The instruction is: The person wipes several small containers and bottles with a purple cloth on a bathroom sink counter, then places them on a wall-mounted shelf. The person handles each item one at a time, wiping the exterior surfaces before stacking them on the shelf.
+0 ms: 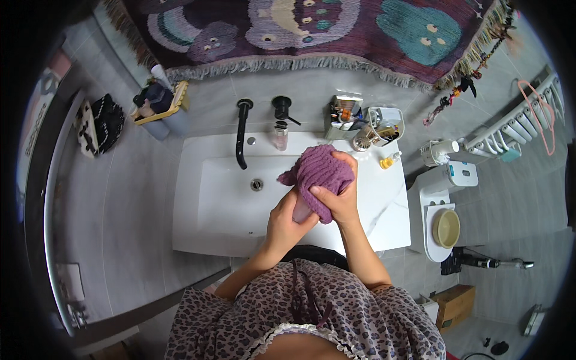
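Note:
Above the right side of the white washbasin, my right hand grips a ribbed purple cloth. The cloth is wrapped around a pale, translucent pinkish object, whose lower end shows; its kind cannot be told. My left hand holds that lower end, with the thumb and fingers close to the cloth's edge. A small pink bottle with a dark cap stands on the basin's back ledge, behind the cloth. The black spout reaches over the basin, left of both hands.
At the counter's back right are a box of small items, a white basket and a yellow-and-white bottle. A black tap handle is on the wall. A toilet with a beige basin stands right; a wall caddy hangs left.

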